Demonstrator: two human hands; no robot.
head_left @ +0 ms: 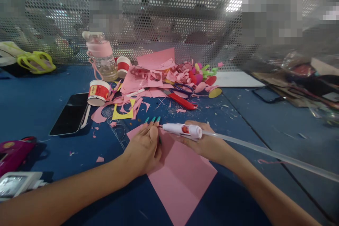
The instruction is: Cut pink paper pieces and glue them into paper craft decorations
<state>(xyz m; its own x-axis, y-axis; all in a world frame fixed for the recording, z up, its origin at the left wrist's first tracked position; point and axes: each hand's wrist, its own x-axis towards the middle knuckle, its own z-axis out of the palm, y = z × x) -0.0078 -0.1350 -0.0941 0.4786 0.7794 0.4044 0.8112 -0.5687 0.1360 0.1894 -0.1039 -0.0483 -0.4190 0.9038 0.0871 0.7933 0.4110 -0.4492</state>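
Observation:
A sheet of pink paper lies at an angle on the blue table in front of me. My left hand rests on its upper left part, long teal nails at the far edge, fingers together and thumb bent in, holding the sheet. In my right hand is a white pen with a red print, its tip pointing left and close to my left fingertips. A long translucent rod runs from the pen's rear over my forearm; whether the two are joined I cannot tell. My right fingers are partly hidden.
Pink paper scraps, a red-handled cutter and a yellow cut-out lie ahead. Paper cups, a water bottle and a phone stand or lie left. A perforated metal panel closes the back.

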